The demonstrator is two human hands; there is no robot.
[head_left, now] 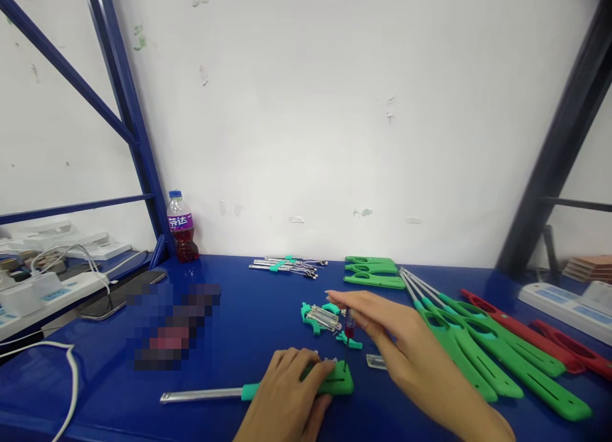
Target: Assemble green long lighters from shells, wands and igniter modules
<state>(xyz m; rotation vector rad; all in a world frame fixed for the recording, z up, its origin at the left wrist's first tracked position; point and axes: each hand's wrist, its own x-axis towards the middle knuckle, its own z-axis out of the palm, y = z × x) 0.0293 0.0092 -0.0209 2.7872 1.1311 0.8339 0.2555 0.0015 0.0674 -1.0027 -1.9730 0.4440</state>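
Flat on the blue table lies a long green tool [338,383] shaped like a stick lighter, its metal tube pointing left and a teal collar at the joint. My left hand [289,391] is closed over its green handle and presses it down. In my right hand [389,330] a screwdriver [349,330] with a dark red handle stands upright, held between thumb and fingers under the palm. Its tip meets the right end of the green handle. Just behind are teal plastic pieces [313,321] and small clear parts [325,317].
Several green lighter-shaped tools [478,346] and red ones [521,327] lie to the right. Green handle shells [373,273] and metal tubes with wires [287,266] lie at the back. At left are a drink bottle [182,228], a phone [122,295] and a white cable [72,378].
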